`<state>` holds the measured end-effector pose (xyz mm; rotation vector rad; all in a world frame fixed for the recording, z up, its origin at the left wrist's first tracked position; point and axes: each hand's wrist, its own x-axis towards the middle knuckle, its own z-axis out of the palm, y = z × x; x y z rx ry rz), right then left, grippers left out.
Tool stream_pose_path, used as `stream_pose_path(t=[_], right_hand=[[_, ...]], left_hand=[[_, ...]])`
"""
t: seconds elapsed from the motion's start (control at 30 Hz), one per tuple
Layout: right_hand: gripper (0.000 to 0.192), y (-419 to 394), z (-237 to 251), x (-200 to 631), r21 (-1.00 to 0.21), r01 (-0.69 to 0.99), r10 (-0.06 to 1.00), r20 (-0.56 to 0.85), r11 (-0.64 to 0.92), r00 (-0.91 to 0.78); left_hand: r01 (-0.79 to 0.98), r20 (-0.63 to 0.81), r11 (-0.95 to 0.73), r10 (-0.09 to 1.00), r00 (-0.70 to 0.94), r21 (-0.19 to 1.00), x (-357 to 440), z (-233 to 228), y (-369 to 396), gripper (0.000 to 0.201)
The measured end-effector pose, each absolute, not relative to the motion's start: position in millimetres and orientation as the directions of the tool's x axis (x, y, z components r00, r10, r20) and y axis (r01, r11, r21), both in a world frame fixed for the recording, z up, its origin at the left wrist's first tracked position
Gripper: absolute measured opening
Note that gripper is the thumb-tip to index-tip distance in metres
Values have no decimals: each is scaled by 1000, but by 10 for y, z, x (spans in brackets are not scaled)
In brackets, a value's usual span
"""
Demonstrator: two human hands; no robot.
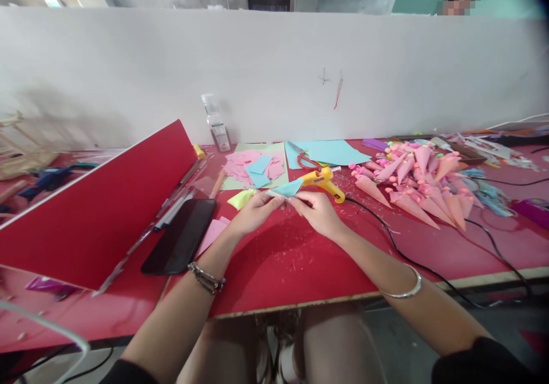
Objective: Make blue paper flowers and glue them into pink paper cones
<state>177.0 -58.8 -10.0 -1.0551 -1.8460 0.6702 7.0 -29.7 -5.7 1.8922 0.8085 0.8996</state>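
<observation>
A small light-blue folded paper piece (286, 189) is pinched between the closed fingertips of the left hand (256, 212) and right hand (316, 211), just before the yellow plastic glue gun (322, 181).

Both hands, left hand (256, 212) and right hand (316, 211), pinch a blue paper piece (286, 189) over the red tabletop (274, 264), yellow glue gun (323, 181) just behind, pink cones (412, 186) piled off right.

Glue gun (322, 181) blocks ahead; phone (180, 236) left.

Wrist bangles, seemingly dark sleeves
</observation>
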Motion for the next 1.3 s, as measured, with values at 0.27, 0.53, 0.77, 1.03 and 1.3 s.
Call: stream_pose_path(t=[0.27, 0.53, 0.77, 1.03, 1.3], right_hand=[[32, -577, -106, 1776, -780, 396, 875, 438, 485, -208], [31, -577, -108, 1765, -835, 309, 888, 404, 456, -220], [29, -556, -117, 1773, -881, 257, 908, 335, 396, -252], [28, -546, -112, 1781, -887, 230, 910, 356, 401, -214], [29, -568, -94, 1779, -881, 235, 903, 354, 410, -245]], left_hand=[[225, 309, -465, 809, 500, 856, 117, -50, -312, 34], [227, 209, -352, 851, 482, 908, 90, -81, -310, 36], [229, 243, -399, 830, 502, 888, 70, -61, -294, 36], [196, 389, -475, 849, 358, 858, 175, -64, -310, 33], [372, 464, -553, 831, 307, 745, 155, -85, -347, 42]])
